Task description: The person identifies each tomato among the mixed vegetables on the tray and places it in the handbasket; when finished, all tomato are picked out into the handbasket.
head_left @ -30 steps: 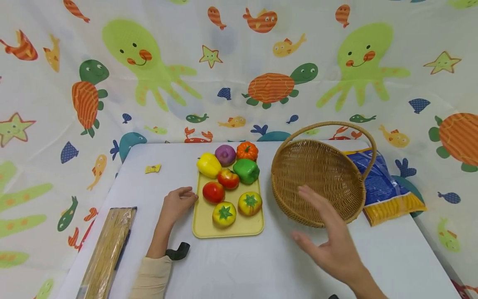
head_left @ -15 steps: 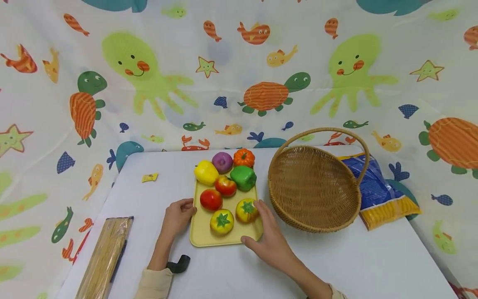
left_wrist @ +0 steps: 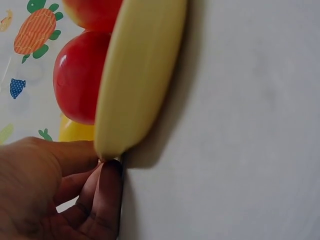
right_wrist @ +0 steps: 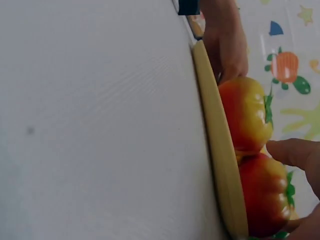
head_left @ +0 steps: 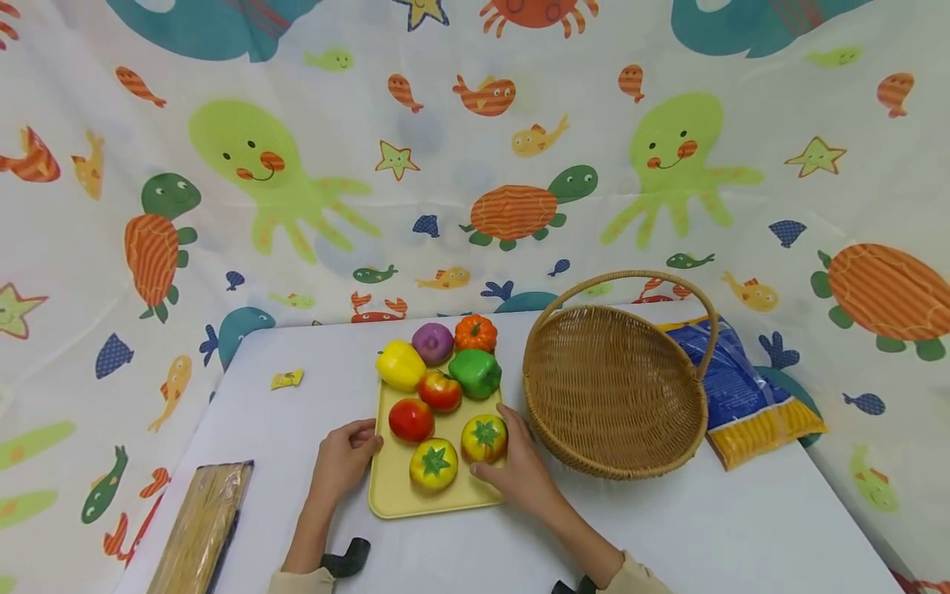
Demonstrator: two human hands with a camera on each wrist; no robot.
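Note:
A pale yellow tray (head_left: 397,502) holds toy fruit and vegetables. My left hand (head_left: 343,462) is at its left edge; in the left wrist view the thumb lies on the rim (left_wrist: 142,75) and the fingers curl beneath it. My right hand (head_left: 529,474) has thumb and fingers on either side of a yellow-and-red tomato (head_left: 484,438) at the tray's right. A matching tomato (head_left: 434,465) sits beside it. Behind them lie a red tomato (head_left: 411,421), a red-and-yellow fruit (head_left: 439,391), a green pepper (head_left: 475,374), a yellow pear-shaped piece (head_left: 401,365), a purple round vegetable (head_left: 434,343) and an orange pumpkin (head_left: 476,333).
A wicker basket (head_left: 612,392) with a tall handle stands just right of the tray, its opening tilted forward. Behind it lies a blue-and-yellow bag (head_left: 750,396). At the left are a small yellow packet (head_left: 287,379) and a wrapped bundle of sticks (head_left: 200,524).
My right hand has moved left from in front of the basket to the tray and closed around the tomato. My left hand stays at the tray's edge. The head view has tilted upward.

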